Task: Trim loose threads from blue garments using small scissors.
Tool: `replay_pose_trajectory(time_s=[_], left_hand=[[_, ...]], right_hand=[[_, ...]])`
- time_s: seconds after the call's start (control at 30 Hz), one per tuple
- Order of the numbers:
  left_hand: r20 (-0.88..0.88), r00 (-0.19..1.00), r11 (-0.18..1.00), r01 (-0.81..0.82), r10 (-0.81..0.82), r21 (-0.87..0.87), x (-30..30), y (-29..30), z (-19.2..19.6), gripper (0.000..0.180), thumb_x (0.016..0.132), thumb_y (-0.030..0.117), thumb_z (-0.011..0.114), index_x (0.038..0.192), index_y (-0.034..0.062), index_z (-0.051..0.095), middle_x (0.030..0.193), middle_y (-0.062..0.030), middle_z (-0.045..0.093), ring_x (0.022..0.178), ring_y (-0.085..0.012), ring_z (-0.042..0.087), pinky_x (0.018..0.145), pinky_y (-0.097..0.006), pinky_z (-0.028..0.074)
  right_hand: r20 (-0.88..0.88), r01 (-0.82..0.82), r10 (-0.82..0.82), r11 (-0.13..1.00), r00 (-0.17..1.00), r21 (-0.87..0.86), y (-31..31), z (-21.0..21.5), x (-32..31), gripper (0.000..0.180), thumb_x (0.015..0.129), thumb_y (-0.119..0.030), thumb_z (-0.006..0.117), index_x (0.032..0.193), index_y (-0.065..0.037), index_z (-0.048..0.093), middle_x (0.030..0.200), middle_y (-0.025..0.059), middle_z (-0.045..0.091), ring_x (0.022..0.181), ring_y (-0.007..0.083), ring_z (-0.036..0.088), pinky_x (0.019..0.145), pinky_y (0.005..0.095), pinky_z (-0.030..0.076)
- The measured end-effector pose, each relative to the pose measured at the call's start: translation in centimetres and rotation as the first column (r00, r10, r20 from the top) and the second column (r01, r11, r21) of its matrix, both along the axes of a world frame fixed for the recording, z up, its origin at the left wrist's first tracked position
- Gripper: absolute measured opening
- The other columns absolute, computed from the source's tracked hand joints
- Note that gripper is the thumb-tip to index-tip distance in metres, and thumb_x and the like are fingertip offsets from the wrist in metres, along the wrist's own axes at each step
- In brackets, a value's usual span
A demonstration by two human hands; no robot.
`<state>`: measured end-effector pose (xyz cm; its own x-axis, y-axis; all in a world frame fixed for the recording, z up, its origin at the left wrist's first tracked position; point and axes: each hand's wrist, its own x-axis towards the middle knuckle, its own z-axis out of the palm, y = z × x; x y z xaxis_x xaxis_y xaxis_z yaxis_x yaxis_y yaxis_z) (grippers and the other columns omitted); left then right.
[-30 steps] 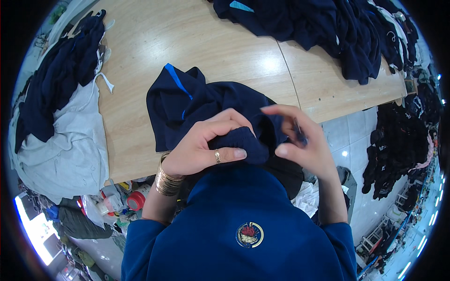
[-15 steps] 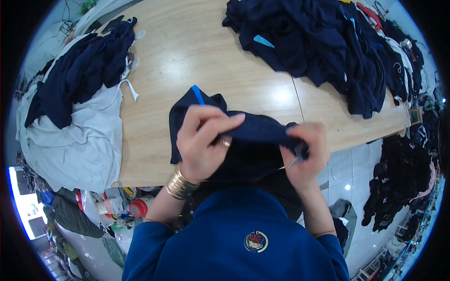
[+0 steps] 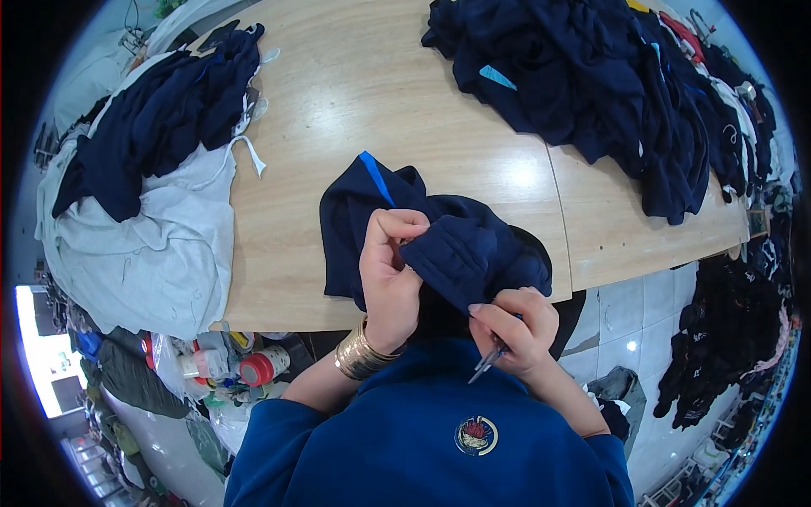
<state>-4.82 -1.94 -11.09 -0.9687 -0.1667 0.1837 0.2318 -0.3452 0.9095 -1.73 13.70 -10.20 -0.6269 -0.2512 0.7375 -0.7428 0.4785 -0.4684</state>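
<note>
A navy garment (image 3: 346, 241) with a bright blue strip (image 3: 376, 177) lies bunched at the near edge of the table, part of it lifted toward me. My left hand (image 3: 390, 279), with gold bangles at the wrist, pinches a stitched, folded edge of it between thumb and fingers. Lower and to the right, my right hand (image 3: 519, 331) is closed around small metal thread snips (image 3: 484, 365), their blades pointing down and left. Its thumb and forefinger also grip a corner of the same edge. The snips' handles are mostly hidden in the palm.
The wooden table (image 3: 355, 93) has a seam on its right side. A large navy garment pile (image 3: 583, 93) covers the far right; navy clothes (image 3: 169, 127) and pale grey fabric (image 3: 160, 253) lie at left. Below the left edge stands a red-lidded container (image 3: 262, 365). Dark clothes (image 3: 718, 338) heap at right.
Both hands have moved lower and closer together. The stretched edge has slackened and now slopes down to the right. The snips show more plainly in my right hand.
</note>
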Motion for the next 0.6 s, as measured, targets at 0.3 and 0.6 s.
replay_pose_trajectory(time_s=[0.3,0.6], left_hand=[[0.183,0.968,0.948,0.111,-0.170,0.298,0.4,0.3,1.1,0.018,0.077,-0.004,0.059,0.087,0.0044,0.047,0.095,-0.0067,0.052,0.086,-0.0109,0.050,0.079,-0.024,0.042],[-0.059,0.996,0.797,-0.095,0.074,-0.597,-0.8,-0.8,0.7,0.026,0.072,0.002,0.068,0.090,0.0047,0.049,0.087,-0.0050,0.050,0.075,-0.0111,0.049,0.069,-0.023,0.040]], right_hand=[[0.310,0.079,-0.019,0.980,0.951,-0.183,0.9,2.0,-0.5,0.023,0.069,-0.015,0.074,0.087,-0.006,0.064,0.074,0.0065,0.055,0.063,0.0155,0.055,0.052,0.0233,0.042],[0.695,0.146,0.097,0.948,0.712,-0.282,1.4,3.3,-2.5,0.011,0.076,-0.008,0.067,0.075,0.000,0.060,0.066,0.0021,0.049,0.059,0.0092,0.044,0.054,0.0216,0.032]])
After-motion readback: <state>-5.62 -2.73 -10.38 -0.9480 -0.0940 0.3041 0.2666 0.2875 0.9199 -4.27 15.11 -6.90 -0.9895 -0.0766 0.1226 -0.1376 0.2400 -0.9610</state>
